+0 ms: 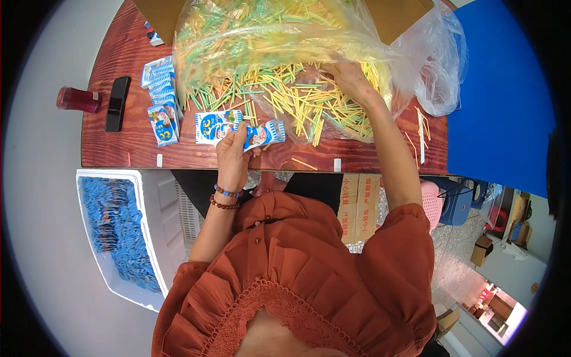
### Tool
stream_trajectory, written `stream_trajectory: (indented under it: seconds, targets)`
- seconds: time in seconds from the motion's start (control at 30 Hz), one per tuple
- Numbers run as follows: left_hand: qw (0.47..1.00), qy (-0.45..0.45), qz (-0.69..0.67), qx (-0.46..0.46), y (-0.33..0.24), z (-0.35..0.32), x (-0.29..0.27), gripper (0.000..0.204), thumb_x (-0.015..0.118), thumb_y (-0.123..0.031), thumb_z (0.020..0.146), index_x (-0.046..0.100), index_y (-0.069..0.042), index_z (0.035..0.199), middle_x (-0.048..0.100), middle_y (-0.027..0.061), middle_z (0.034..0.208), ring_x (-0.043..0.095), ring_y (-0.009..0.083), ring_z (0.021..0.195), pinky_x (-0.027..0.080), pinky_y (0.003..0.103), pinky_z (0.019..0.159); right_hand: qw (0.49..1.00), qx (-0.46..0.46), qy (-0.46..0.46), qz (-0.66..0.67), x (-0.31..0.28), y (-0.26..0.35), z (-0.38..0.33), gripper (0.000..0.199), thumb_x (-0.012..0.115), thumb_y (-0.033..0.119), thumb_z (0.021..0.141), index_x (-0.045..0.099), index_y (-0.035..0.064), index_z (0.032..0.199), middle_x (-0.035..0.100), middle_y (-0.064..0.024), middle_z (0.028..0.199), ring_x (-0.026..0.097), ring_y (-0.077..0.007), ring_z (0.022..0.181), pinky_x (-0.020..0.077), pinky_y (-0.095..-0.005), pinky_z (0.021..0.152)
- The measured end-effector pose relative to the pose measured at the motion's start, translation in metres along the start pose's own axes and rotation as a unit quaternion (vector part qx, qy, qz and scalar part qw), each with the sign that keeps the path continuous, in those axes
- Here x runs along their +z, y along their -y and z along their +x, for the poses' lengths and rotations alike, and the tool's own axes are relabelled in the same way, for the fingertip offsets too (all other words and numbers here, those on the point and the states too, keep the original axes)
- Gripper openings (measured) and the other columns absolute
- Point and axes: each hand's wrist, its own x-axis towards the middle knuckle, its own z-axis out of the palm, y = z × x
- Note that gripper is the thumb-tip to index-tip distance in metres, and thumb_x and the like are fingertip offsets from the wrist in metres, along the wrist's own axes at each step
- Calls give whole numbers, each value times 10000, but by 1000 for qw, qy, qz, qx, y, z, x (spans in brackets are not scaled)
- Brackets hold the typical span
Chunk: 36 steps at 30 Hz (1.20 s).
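Note:
My left hand (233, 146) is closed, thumb on top, on a small blue-and-white packet (263, 135) just above the table's near edge. Against that hand's left side, another blue-and-white packet (208, 127) lies flat. My right hand (350, 78) reaches into a heap of thin yellow, green and orange sticks (297, 101), which look like small straws. Its fingertips are lost among the sticks and the bag's edge, so their grip does not show. Over the heap's far part bulges a clear plastic bag (273, 44) full of the same sticks.
Stacked packets (159, 89), a black phone (118, 104) and a red-filled jar (79, 100) are on the left of the wooden table (196, 156). Below stands a white foam box (156, 238) of blue packets. Crumpled clear plastic (437, 65) lies at right; a cardboard box (360, 205) stands under the table.

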Motion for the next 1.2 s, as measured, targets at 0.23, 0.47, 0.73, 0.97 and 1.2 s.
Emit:
stream_trajectory:
  seconds: [0.23, 0.47, 0.73, 0.97, 1.2]
  targets:
    - [1000, -10, 2, -10, 1, -2, 1, 235, 564, -253, 960, 632, -47, 868, 658, 40, 765, 587, 95, 607, 472, 214, 543, 983, 106, 77, 126, -24, 5, -9, 337, 474, 266, 931, 629, 32, 1118, 614, -126, 698, 579, -247, 705, 450, -340, 695]
    - [1000, -2, -15, -15, 4, -1, 5, 240, 564, -255, 960, 635, -42, 875, 663, 44, 778, 580, 98, 604, 474, 216, 546, 919, 208, 29, 335, -13, -2, -31, 290, 500, 281, 946, 540, -5, 921, 544, -68, 647, 542, -169, 645, 439, -307, 631]
    - [997, 48, -65, -21, 10, 11, 17, 260, 558, -263, 963, 634, -47, 841, 655, 46, 778, 562, 124, 592, 483, 256, 572, 563, 235, -120, 783, -9, 47, -63, 189, 438, 179, 994, 477, 6, 1058, 630, -152, 949, 624, -335, 995, 484, -433, 913]
    - [997, 31, -75, 2, 12, 15, 37, 287, 544, -272, 969, 626, -31, 837, 651, 59, 763, 575, 130, 598, 498, 261, 584, 542, 48, -277, 792, -20, 135, -70, 203, 365, 207, 1018, 441, 39, 1100, 631, -206, 1031, 542, -379, 1146, 364, -484, 1041]
    - [995, 45, -84, 13, 10, 8, 46, 282, 537, -270, 973, 635, -38, 845, 665, 51, 795, 589, 107, 626, 506, 239, 559, 593, 13, -370, 715, -17, 175, -53, 279, 322, 259, 1024, 444, 9, 1049, 641, -168, 1046, 510, -290, 1188, 281, -447, 1069]
